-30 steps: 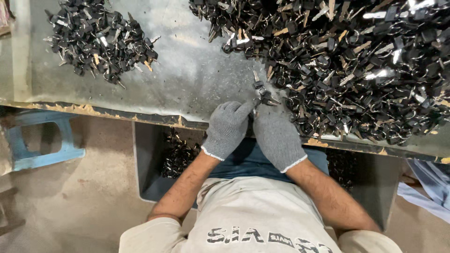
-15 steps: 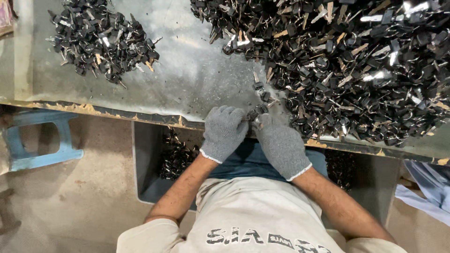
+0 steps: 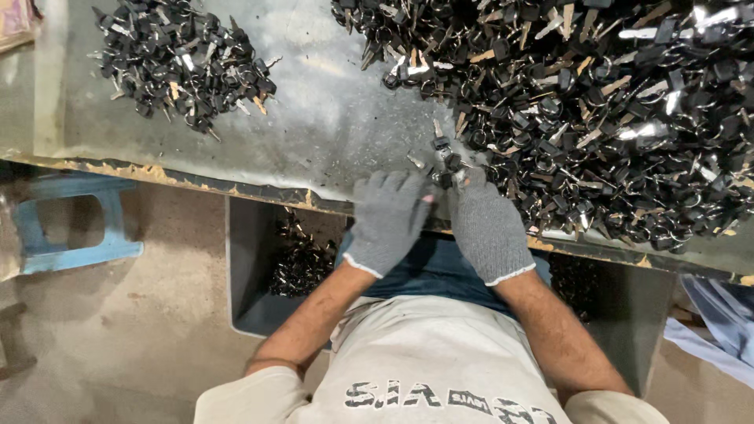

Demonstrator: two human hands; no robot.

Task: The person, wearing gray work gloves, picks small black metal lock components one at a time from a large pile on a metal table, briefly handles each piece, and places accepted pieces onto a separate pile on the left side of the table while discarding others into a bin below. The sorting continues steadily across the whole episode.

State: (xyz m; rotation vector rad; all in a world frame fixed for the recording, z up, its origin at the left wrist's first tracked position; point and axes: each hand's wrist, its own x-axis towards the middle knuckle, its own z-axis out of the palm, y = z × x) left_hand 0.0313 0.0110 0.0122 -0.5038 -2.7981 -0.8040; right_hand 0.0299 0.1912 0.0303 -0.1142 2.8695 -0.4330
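Both forearms are bare and run up from the torso at 6 o'clock, converging toward 12 o'clock. The left hand (image 3: 390,220) wears a grey knit glove, back facing up, fingers (image 3: 408,184) curled forward and pointing toward 1 o'clock. The right hand (image 3: 487,228), gloved the same way, lies just beside it, back up, fingers (image 3: 471,179) bent and pointing toward 11 o'clock. The fingertips of both hands meet, pinched together at one spot.

Soft, even light; glare on metal pieces (image 3: 640,129) toward two o'clock; the hands look perhaps slightly motion-blurred.
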